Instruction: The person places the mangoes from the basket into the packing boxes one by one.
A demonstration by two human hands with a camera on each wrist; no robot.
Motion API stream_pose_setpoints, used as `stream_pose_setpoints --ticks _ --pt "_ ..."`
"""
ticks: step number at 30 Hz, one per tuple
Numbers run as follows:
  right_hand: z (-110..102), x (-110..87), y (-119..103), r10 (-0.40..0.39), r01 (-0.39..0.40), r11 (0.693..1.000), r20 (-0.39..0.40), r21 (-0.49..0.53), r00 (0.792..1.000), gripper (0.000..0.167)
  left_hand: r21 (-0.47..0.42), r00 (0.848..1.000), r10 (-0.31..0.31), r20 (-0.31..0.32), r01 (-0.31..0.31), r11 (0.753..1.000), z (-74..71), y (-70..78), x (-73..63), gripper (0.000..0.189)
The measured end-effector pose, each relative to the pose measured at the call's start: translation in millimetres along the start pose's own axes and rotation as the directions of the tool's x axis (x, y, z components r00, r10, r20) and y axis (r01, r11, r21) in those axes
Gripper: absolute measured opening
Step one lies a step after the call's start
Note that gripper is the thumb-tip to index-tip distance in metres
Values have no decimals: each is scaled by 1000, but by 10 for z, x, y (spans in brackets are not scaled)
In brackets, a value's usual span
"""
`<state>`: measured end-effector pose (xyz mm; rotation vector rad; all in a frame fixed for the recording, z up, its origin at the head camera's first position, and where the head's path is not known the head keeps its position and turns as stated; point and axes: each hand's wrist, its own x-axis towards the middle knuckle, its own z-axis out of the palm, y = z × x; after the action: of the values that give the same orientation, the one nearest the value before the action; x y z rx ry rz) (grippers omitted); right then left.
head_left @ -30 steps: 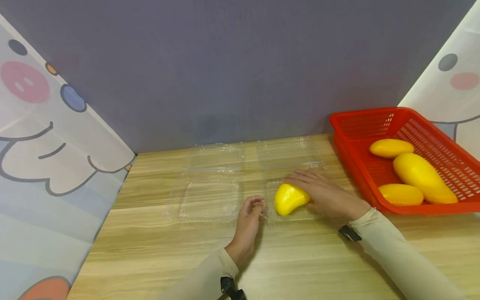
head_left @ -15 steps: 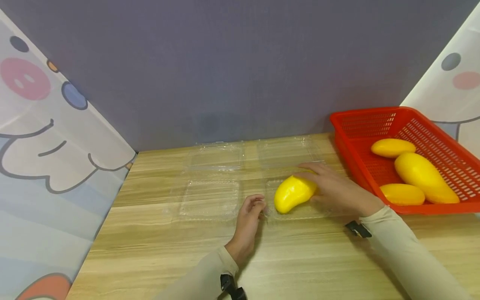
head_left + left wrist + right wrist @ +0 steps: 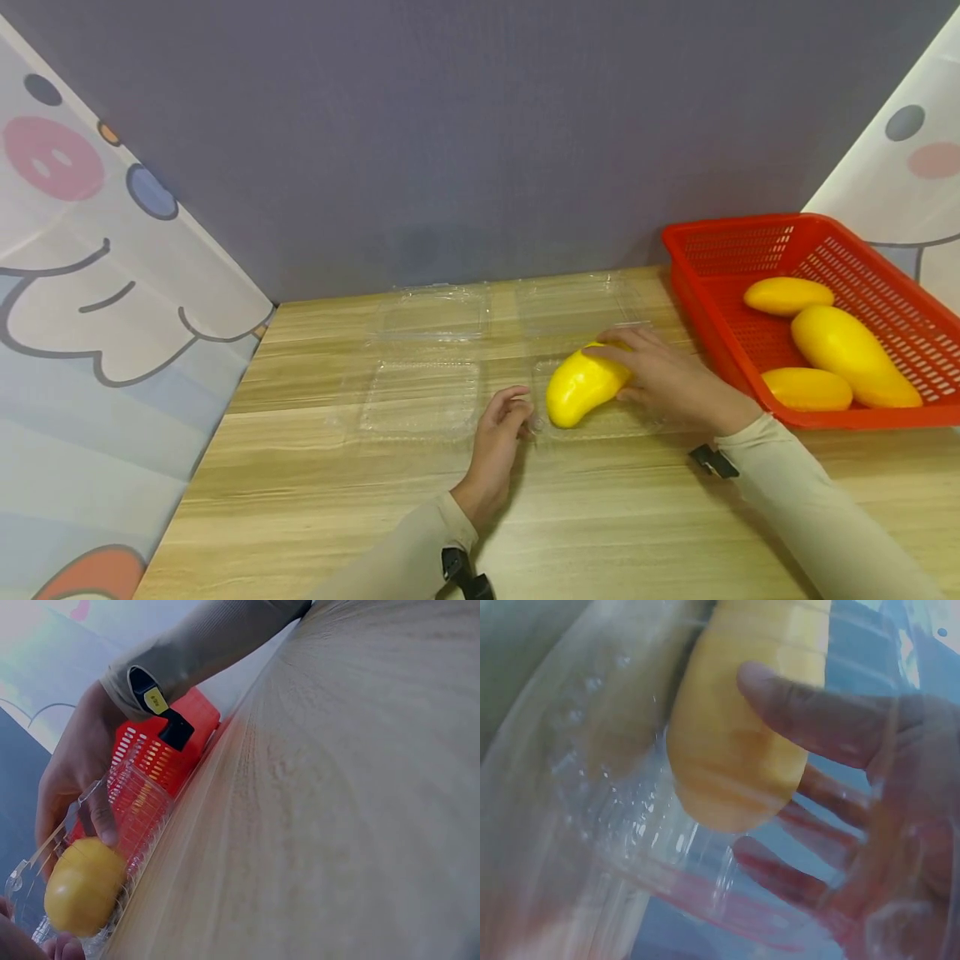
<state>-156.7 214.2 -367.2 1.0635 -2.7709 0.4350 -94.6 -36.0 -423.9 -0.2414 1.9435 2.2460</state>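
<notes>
My right hand (image 3: 667,379) holds a smooth yellow mango (image 3: 581,392) by its far right end, thumb on one side and fingers on the other. The mango lies slanted over the base of a clear plastic clamshell box (image 3: 637,423), whose lid is folded back toward the wall. In the right wrist view, my thumb presses on the mango (image 3: 735,735) behind clear plastic. My left hand (image 3: 495,446) pinches the box's near left corner between thumb and curled fingers. Only the fingertips of that hand show at the bottom left of the left wrist view.
Left of my left hand lies a second clear clamshell box (image 3: 420,400), lid folded back. A red plastic basket (image 3: 708,325) stands at the right with several mangoes, one of them a large mango (image 3: 851,354). A grey wall (image 3: 480,150) bounds the wooden table's back.
The mango has turned and more of its length shows. My right hand shifted slightly right along it, then stayed nearly still. My left hand has kept its place at the box corner.
</notes>
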Motion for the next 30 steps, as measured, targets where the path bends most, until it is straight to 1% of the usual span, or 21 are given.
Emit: stream_pose_setpoints --ticks 2,9,17,24,30 --pt "18 14 -4 -3 3 1000 3 -6 1000 69 -2 1000 0 1 0 1000 1 -2 2 33" --pt "35 25 -36 23 -23 1000 23 -5 999 71 2 1000 0 4 0 1000 1 -2 -4 33" --pt "56 25 -56 3 -3 1000 22 -4 1000 75 10 1000 4 13 -5 1000 0 -3 -15 34" --pt "73 32 -75 -3 4 1000 50 -29 999 76 21 1000 3 14 -3 1000 0 0 -18 33" --pt "108 23 -75 -24 25 999 22 -45 999 77 22 1000 5 13 -6 1000 -2 -7 -18 33"
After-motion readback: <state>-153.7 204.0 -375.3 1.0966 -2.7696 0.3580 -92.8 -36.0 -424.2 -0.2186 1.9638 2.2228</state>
